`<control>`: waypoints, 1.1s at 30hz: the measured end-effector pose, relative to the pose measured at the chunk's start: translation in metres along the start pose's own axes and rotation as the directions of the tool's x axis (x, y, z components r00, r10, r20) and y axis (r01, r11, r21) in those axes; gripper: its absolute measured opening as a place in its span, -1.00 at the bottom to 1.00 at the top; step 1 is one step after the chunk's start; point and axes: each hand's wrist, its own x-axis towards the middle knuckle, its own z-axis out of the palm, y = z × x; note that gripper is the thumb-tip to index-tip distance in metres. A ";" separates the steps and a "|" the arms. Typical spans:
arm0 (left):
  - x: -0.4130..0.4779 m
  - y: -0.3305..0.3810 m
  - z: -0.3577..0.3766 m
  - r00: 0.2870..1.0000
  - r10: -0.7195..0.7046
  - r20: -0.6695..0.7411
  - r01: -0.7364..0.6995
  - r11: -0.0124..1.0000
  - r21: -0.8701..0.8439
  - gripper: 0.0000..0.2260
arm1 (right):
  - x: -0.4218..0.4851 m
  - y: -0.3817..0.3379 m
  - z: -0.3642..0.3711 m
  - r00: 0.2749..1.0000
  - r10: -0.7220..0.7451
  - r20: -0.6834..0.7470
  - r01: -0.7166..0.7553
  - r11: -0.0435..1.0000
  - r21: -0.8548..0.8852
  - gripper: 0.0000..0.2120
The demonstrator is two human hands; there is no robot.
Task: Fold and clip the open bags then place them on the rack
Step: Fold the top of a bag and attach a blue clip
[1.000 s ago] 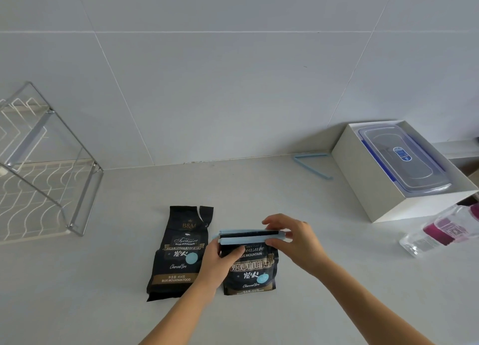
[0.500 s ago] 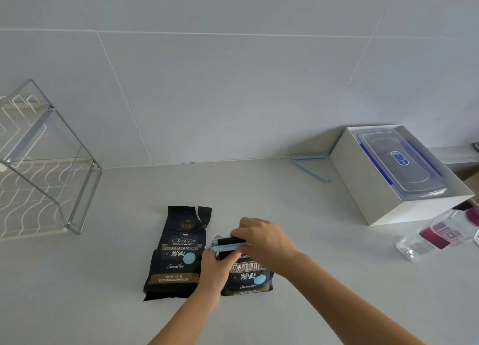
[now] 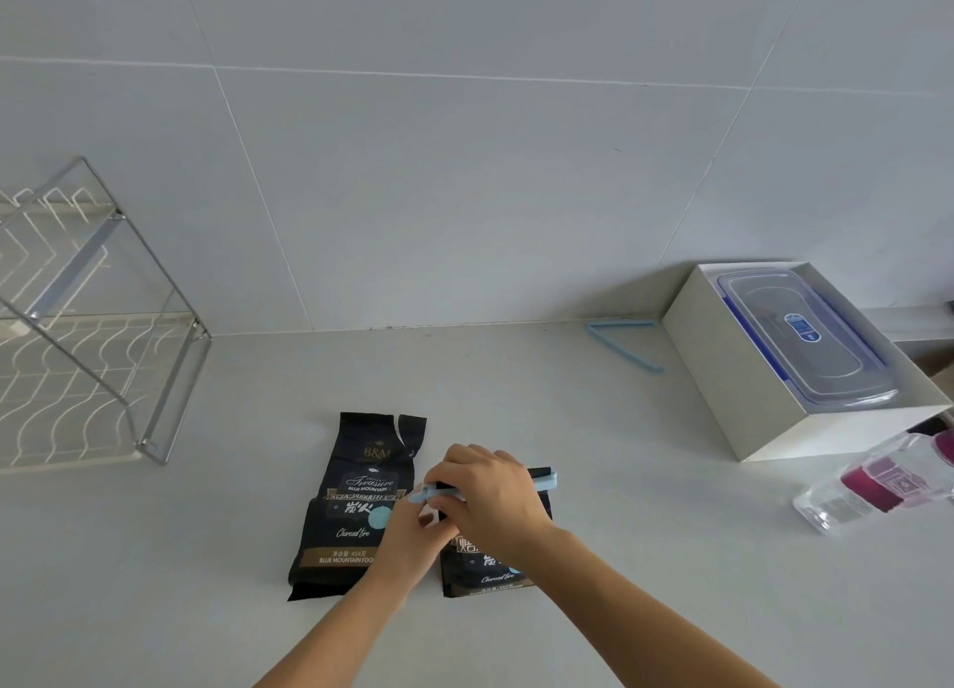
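Two black coffee bags on a counter point(image 3: 645, 543), left bag point(image 3: 356, 501) marked "B&M Treasure Blue Mountain", right hand point(image 3: 490, 491) and left hand point(image 3: 413, 537) pinching blue clip point(image 3: 544, 481) across folded top of right bag point(image 3: 480, 574), wire rack point(image 3: 178, 393) well apart.

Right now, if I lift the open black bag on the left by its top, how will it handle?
The open black bag lies flat and creased, so it probably flexes rather than stays stiff. Its torn top edge may rip further if pulled.
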 end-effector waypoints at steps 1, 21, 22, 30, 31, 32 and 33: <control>0.000 -0.001 -0.006 1.000 0.003 0.016 -0.004 1.000 0.025 -0.71 | -0.001 0.000 0.002 1.000 0.004 -0.017 -0.004 1.000 0.006 -0.81; -0.013 -0.001 -0.047 0.919 0.389 0.059 -0.341 0.713 0.612 -0.89 | -0.004 0.002 0.006 0.995 0.070 -0.071 -0.069 0.997 0.025 -0.83; -0.013 0.000 -0.046 0.933 0.356 0.048 -0.313 0.741 0.594 -0.86 | -0.003 0.004 0.004 0.996 0.072 -0.054 -0.071 0.997 0.036 -0.81; -0.007 0.017 -0.041 0.987 -0.066 0.144 0.044 0.987 0.153 -0.64 | -0.012 0.005 -0.008 0.996 0.054 -0.069 -0.043 0.987 0.158 -0.81; -0.006 0.018 -0.041 0.982 -0.094 0.166 0.071 0.988 0.140 -0.62 | -0.013 0.005 -0.008 0.994 0.069 -0.086 -0.051 0.980 0.195 -0.83; -0.004 0.020 -0.041 0.977 -0.116 0.180 0.093 0.987 0.133 -0.59 | -0.014 0.005 -0.009 0.991 0.093 -0.099 -0.067 0.969 0.236 -0.85; -0.003 0.022 -0.040 0.973 -0.135 0.186 0.111 0.985 0.132 -0.58 | -0.013 0.004 -0.009 0.987 0.119 -0.106 -0.087 0.959 0.270 -0.88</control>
